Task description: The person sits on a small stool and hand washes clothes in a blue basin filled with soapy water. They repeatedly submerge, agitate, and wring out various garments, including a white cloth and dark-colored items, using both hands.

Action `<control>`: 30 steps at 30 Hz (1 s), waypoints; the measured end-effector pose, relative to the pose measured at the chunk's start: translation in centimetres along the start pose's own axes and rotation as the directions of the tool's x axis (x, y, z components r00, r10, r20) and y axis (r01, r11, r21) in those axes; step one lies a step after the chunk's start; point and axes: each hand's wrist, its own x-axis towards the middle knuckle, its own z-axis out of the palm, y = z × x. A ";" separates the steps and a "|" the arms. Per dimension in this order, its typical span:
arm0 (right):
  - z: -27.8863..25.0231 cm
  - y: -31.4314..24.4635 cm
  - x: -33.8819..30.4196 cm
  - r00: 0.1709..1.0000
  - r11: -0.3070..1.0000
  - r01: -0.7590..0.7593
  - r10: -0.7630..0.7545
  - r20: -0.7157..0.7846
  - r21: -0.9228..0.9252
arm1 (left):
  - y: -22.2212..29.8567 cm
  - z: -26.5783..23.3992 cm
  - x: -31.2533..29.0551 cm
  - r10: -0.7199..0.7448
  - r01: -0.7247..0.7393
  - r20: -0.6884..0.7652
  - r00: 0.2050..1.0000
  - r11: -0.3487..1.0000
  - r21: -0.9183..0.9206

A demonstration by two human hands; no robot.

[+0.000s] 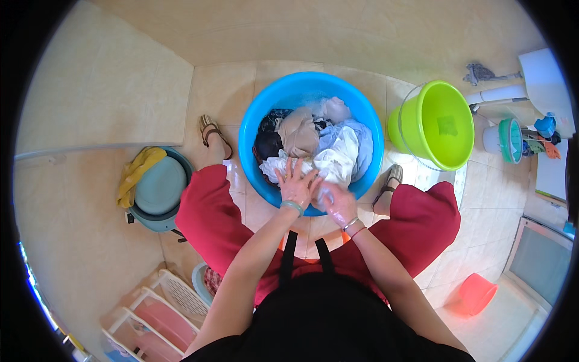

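A round blue basin (256,101) full of wet laundry sits between my feet. My left hand (295,184) lies on a white garment (339,155) at the basin's near side, palm down with fingers spread. Close beside it, my right hand (338,202) is curled closed over a whitish bit of the wet cloth near the rim; its fingertips are blurred. Beyond my hands lie a beige garment (297,133), a light blue garment (363,145), dark clothes (267,143) and a pale pink piece (335,109). Suds and water show at the far side.
A lime green bucket (427,117) stands tilted in view, right of the basin. Left are stacked basins (160,187) with a yellow cloth (137,172). A white rack (151,301) is lower left, a pink-orange container (477,294) lower right. My sandalled feet flank the basin.
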 end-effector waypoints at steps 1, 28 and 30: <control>-0.8 -0.6 0.0 0.970 0.984 0.079 -0.113 -0.214 -0.159 | -0.6 0.6 -0.4 0.019 -0.019 0.008 1.000 1.000 0.024; 7.0 7.5 20.7 0.999 0.937 -0.014 0.027 0.031 -0.349 | -11.4 14.8 12.3 0.174 0.046 0.744 0.645 0.963 -0.265; 6.8 7.7 22.0 0.986 0.939 -0.067 0.114 0.121 -0.338 | -11.5 15.8 13.6 0.183 0.092 0.814 0.552 0.956 -0.278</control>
